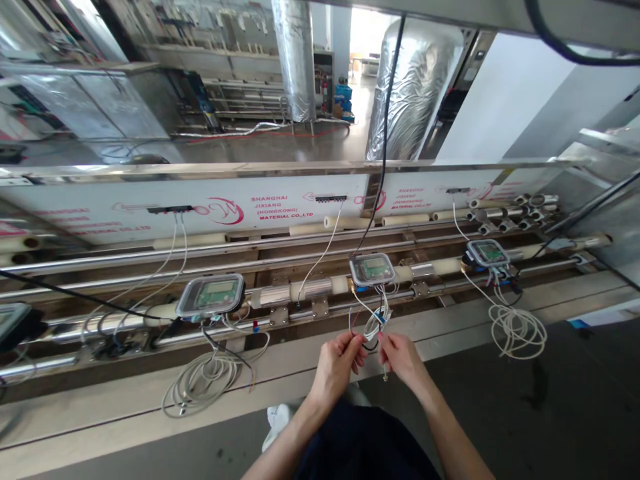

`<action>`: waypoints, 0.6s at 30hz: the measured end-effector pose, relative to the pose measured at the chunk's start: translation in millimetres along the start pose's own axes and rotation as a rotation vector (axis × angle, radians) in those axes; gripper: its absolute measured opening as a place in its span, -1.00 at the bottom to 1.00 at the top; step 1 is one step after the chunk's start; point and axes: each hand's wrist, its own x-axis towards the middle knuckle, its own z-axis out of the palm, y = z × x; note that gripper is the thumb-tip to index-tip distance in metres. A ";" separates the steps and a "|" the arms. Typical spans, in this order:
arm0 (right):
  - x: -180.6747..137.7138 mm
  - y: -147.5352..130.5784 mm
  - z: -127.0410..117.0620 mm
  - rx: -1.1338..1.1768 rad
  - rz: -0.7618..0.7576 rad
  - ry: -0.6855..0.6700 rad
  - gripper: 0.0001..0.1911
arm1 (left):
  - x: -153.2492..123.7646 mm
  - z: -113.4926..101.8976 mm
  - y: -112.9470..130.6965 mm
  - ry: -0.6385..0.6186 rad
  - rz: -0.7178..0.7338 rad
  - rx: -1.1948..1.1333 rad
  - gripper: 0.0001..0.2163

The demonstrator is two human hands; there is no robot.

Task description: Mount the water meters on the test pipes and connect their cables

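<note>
A black cable (371, 348) bows between left grip (336, 363) and right grip (403, 360).
The left pinches it, thin wires (350, 321) protruding above; the right's hold cannot be told.

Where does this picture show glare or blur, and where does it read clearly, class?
In the head view throughout: the bright white opening is washed out; the wider silver foil-wrapped cylinder throws crinkled highlights; the red printed lettering at far left smears, while the bare left hand and bare right hand look clearer.

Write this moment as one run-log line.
left hand: pinching black cable | right hand: pinching pale cable | beyond hands: middle display unit
</note>
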 end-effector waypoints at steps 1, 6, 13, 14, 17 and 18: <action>-2.7 -6.8 -6.9 -0.022 -0.074 0.056 -0.53 | 0.8 5.3 1.2 -0.006 -0.007 0.001 -0.69; -12.9 -44.3 -22.9 0.016 -0.415 0.047 -0.63 | 2.8 29.5 -1.3 0.007 0.033 0.040 -0.70; -3.2 -48.8 -22.6 0.219 -0.327 -0.165 -0.67 | -0.8 35.6 0.5 -0.031 0.059 0.180 -0.73; -3.7 -50.0 -24.1 0.206 -0.349 -0.163 -0.69 | -2.3 33.3 4.6 -0.023 0.055 0.196 -0.74; -8.4 -56.5 -27.6 0.146 -0.387 -0.173 -0.70 | -4.9 26.1 20.9 0.055 0.077 0.233 -0.71; -10.2 -58.7 -27.9 0.135 -0.386 -0.198 -0.70 | -4.4 24.3 26.4 0.083 0.090 0.240 -0.72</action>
